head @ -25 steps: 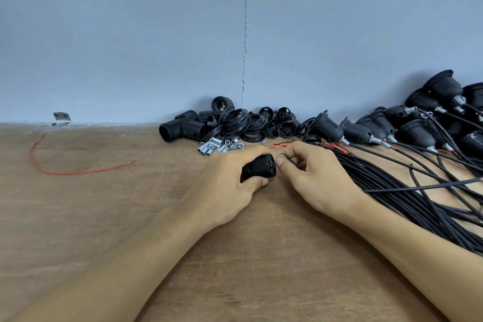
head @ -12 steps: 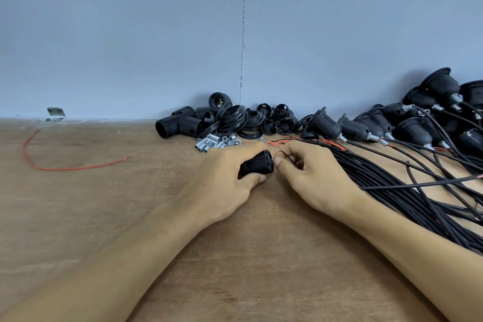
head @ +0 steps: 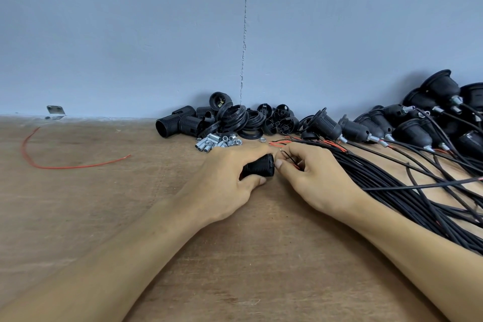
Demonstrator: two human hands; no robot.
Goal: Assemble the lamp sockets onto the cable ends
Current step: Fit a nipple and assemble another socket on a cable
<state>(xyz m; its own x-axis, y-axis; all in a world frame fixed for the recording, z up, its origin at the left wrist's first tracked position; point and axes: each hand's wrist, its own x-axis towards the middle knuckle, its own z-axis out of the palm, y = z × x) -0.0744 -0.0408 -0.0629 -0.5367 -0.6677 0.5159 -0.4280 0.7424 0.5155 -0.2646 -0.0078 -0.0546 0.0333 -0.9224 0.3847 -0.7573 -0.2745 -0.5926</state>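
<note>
Socket body [head: 258, 168]: black, ribbed, on its side at frame centre, low over the bench [head: 104, 217]. The left hand [head: 230, 178] wraps it, grip closed round the barrel, thumb underneath, one end facing right. The right hand [head: 313, 178] is just beside that end, grip pinching a thin black cable end [head: 286, 155]. A red lead shows inside the curled fingers. Cannot tell whether the tip has entered the socket.

Likely step: feeding the leads into the socket. Best to hold the barrel steady and pinch close to the tips so the leads don't buckle.

Outward: the cable bundle [head: 392, 191] fans from the right hand to the lower right edge. Finished sockets [head: 379, 128] are heaped at right against the wall. Loose socket parts [head: 227, 123] and metal nipples [head: 217, 142] sit just above the hands, near the knuckles.

Room: bare wood shows left of and below the hands, with one red wire offcut [head: 65, 165] well apart at left. The right side is crowded, so any swing there risks snagging cables.
</note>
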